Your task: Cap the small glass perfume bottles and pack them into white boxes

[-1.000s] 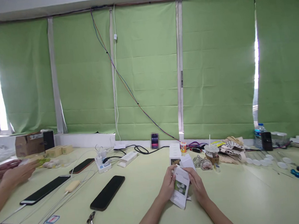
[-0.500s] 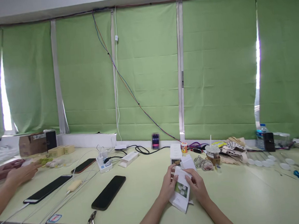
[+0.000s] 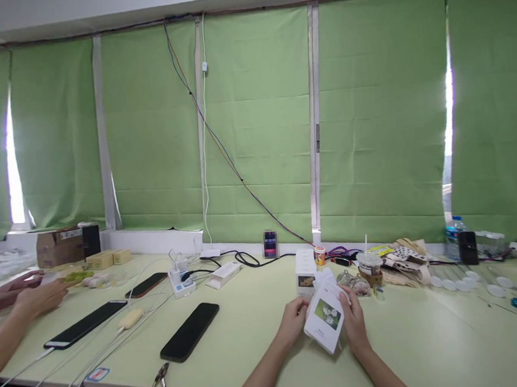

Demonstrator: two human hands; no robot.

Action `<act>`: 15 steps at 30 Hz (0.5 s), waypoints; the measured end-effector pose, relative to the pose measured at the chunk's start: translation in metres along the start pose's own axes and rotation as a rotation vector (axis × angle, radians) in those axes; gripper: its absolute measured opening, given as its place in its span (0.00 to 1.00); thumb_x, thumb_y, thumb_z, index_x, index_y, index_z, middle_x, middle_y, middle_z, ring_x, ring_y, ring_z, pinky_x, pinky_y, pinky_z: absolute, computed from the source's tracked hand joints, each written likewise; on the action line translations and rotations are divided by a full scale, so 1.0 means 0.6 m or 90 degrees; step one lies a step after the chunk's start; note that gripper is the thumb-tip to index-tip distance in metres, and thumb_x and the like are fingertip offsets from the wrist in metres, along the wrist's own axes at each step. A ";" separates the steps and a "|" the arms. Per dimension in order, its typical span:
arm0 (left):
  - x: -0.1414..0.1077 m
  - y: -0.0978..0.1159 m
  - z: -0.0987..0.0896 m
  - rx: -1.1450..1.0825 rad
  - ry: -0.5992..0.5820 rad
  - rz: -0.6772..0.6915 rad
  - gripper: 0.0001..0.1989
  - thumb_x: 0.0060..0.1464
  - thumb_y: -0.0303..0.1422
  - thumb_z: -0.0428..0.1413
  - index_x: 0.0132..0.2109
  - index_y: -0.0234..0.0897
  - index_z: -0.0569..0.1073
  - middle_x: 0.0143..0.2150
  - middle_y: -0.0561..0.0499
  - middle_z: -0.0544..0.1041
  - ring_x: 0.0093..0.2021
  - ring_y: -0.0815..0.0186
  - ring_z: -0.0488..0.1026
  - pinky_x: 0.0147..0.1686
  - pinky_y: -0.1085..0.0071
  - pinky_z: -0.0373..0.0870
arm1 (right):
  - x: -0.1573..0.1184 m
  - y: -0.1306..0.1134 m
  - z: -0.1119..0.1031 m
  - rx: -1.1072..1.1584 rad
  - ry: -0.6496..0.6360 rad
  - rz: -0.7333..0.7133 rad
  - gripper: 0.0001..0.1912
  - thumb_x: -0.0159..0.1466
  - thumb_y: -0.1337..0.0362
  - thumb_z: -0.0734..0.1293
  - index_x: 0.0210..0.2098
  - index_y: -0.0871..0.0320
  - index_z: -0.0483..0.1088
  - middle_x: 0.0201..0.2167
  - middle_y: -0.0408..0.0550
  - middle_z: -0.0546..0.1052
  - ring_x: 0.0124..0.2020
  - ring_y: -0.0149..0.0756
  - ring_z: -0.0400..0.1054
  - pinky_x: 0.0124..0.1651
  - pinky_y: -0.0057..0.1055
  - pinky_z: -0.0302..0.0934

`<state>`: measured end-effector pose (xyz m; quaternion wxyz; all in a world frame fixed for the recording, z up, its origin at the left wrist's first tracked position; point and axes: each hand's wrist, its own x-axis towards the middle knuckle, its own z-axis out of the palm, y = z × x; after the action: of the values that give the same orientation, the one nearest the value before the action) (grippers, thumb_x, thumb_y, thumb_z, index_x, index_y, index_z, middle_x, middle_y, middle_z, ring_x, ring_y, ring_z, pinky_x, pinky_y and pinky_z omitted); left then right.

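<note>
Between my two hands is a white printed paper carton bearing a photo of white flowers on green, tilted toward me above the table. The fingers of my left hand are closed on its left edge. Along the opposite edge my right hand grips it, thumb on the front. White flaps or further sheets stick up behind its top; whether they belong to the same carton I cannot tell. Just beyond stands a white box with a small picture on its front.
Right of the hands are clear plastic packs, a drink cup and round white lids. Leftward lie a black phone, an open white box and a power strip with cables. Another person's hands work at far left.
The carton has turned so its flower face shows more fully, and it sits slightly further right. My right hand has moved to its right edge. The view has shifted slightly.
</note>
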<state>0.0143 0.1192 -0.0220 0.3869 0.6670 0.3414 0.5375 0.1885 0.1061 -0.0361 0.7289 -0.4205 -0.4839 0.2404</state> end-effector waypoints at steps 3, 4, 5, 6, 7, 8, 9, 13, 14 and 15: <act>-0.010 0.004 0.008 -0.005 -0.124 0.009 0.08 0.47 0.32 0.56 0.35 0.35 0.77 0.33 0.49 0.78 0.33 0.61 0.73 0.33 0.67 0.68 | 0.004 0.001 -0.003 0.001 0.079 0.009 0.22 0.62 0.46 0.57 0.46 0.55 0.66 0.40 0.50 0.75 0.41 0.43 0.69 0.39 0.33 0.65; -0.015 0.007 0.010 0.002 -0.174 0.012 0.10 0.47 0.31 0.57 0.38 0.35 0.77 0.35 0.48 0.79 0.34 0.60 0.73 0.34 0.67 0.69 | 0.004 0.001 -0.003 0.000 0.090 0.012 0.23 0.62 0.46 0.56 0.47 0.55 0.65 0.42 0.50 0.75 0.43 0.43 0.68 0.40 0.33 0.64; -0.020 0.011 0.011 0.011 -0.224 0.014 0.12 0.45 0.31 0.58 0.41 0.36 0.77 0.36 0.48 0.79 0.35 0.60 0.74 0.35 0.66 0.69 | 0.004 0.001 -0.003 0.001 0.090 0.015 0.24 0.63 0.46 0.55 0.49 0.55 0.64 0.44 0.51 0.74 0.44 0.43 0.68 0.40 0.34 0.64; -0.026 0.015 0.012 0.019 -0.266 0.015 0.15 0.43 0.31 0.61 0.42 0.36 0.76 0.38 0.48 0.79 0.36 0.59 0.74 0.36 0.66 0.69 | 0.004 0.002 -0.002 0.004 0.081 0.015 0.24 0.63 0.47 0.55 0.51 0.55 0.64 0.46 0.51 0.74 0.46 0.43 0.68 0.42 0.34 0.64; -0.031 0.020 0.011 0.024 -0.293 0.016 0.18 0.41 0.31 0.63 0.43 0.36 0.76 0.39 0.47 0.79 0.37 0.58 0.74 0.36 0.65 0.70 | 0.003 0.002 0.000 0.009 0.064 0.011 0.25 0.63 0.47 0.55 0.52 0.55 0.64 0.48 0.52 0.73 0.48 0.44 0.67 0.44 0.35 0.64; -0.035 0.024 0.011 0.025 -0.312 0.017 0.21 0.39 0.32 0.65 0.44 0.37 0.75 0.40 0.47 0.79 0.38 0.57 0.74 0.37 0.65 0.70 | 0.002 0.002 0.001 0.013 0.041 0.004 0.25 0.63 0.47 0.56 0.53 0.55 0.64 0.50 0.52 0.72 0.50 0.44 0.66 0.46 0.36 0.63; -0.038 0.029 0.010 0.021 -0.319 0.021 0.24 0.37 0.33 0.66 0.46 0.37 0.75 0.42 0.46 0.78 0.39 0.56 0.74 0.38 0.64 0.70 | 0.001 0.002 0.003 0.017 0.018 -0.005 0.26 0.63 0.47 0.56 0.54 0.56 0.64 0.52 0.53 0.71 0.52 0.44 0.65 0.49 0.37 0.62; -0.039 0.037 0.008 0.003 -0.266 0.052 0.27 0.40 0.47 0.63 0.46 0.36 0.74 0.43 0.44 0.77 0.41 0.55 0.72 0.41 0.63 0.69 | -0.002 -0.002 0.006 0.036 -0.036 0.010 0.28 0.62 0.47 0.58 0.55 0.57 0.63 0.54 0.55 0.70 0.50 0.47 0.67 0.45 0.39 0.66; -0.037 0.035 0.007 -0.004 -0.243 0.060 0.27 0.42 0.52 0.60 0.43 0.35 0.74 0.41 0.44 0.77 0.40 0.56 0.72 0.40 0.64 0.68 | -0.003 -0.004 0.006 0.053 -0.049 0.026 0.29 0.61 0.47 0.59 0.56 0.57 0.62 0.54 0.56 0.70 0.48 0.48 0.68 0.41 0.38 0.68; -0.033 0.032 0.006 -0.015 -0.208 0.065 0.29 0.43 0.56 0.57 0.40 0.34 0.75 0.38 0.44 0.77 0.37 0.57 0.72 0.38 0.65 0.68 | -0.005 -0.007 0.007 0.072 -0.063 0.041 0.29 0.60 0.47 0.61 0.56 0.57 0.61 0.53 0.57 0.70 0.45 0.48 0.70 0.37 0.38 0.69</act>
<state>0.0151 0.0923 -0.0146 0.4175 0.7574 0.2332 0.4446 0.1834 0.1033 -0.0336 0.7183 -0.3816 -0.4915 0.3112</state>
